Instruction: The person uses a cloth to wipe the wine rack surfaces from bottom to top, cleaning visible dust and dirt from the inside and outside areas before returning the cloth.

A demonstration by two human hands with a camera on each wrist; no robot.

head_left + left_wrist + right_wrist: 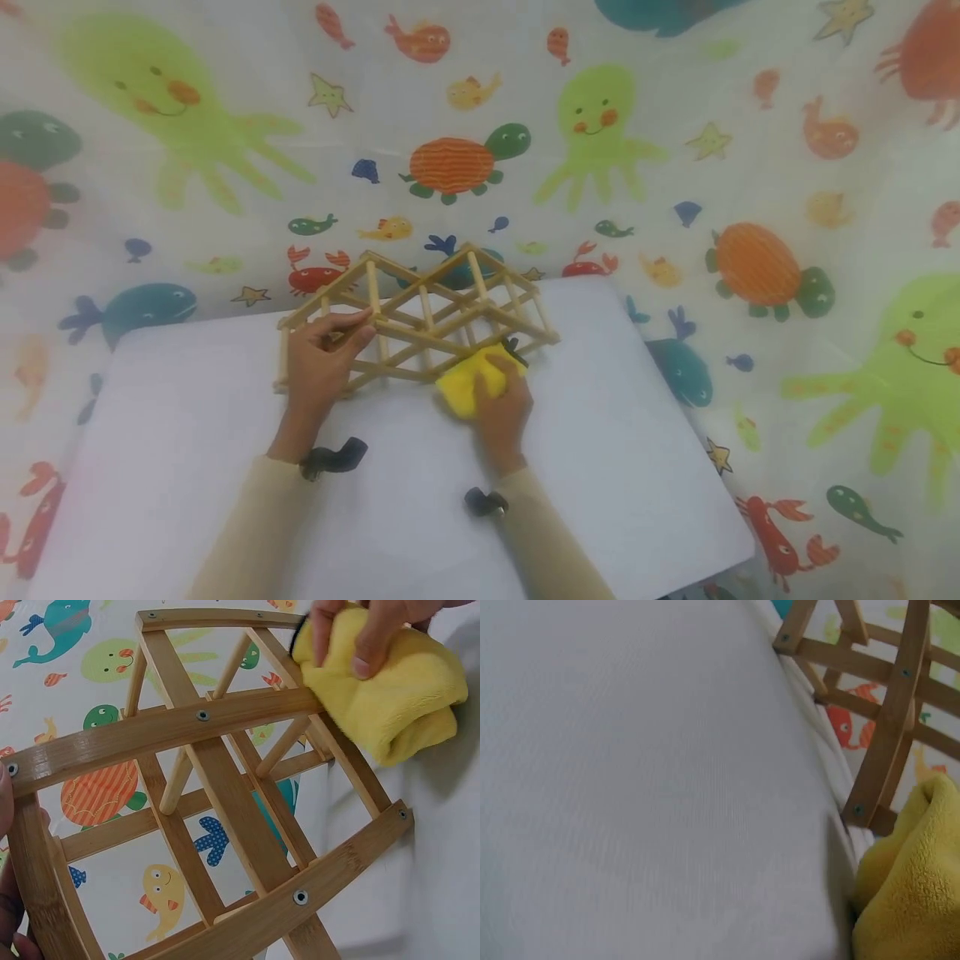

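Note:
A wooden lattice rack [374, 287] of crossed slats and round dowels, joined with metal rivets, stands spread out near the table's far edge. My left hand [318, 367] pinches the rack's slat left of its middle, thumb and fingers at a joint. In my right hand [504, 408] is a folded yellow cloth [461, 385], pressed against the rack's lower right part. From the left wrist, the cloth [405, 690] overlaps a slat end, and fingertips sink into its pile. The right wrist view shows only the cloth [915, 892] beside the rack; the hand itself is hidden there.
The white tabletop [405, 517] extends around the rack, with its far edge just behind it. Behind hangs a curtain [517, 100] printed with sea animals. Black straps [337, 457] sit at both wrists, below beige sleeves.

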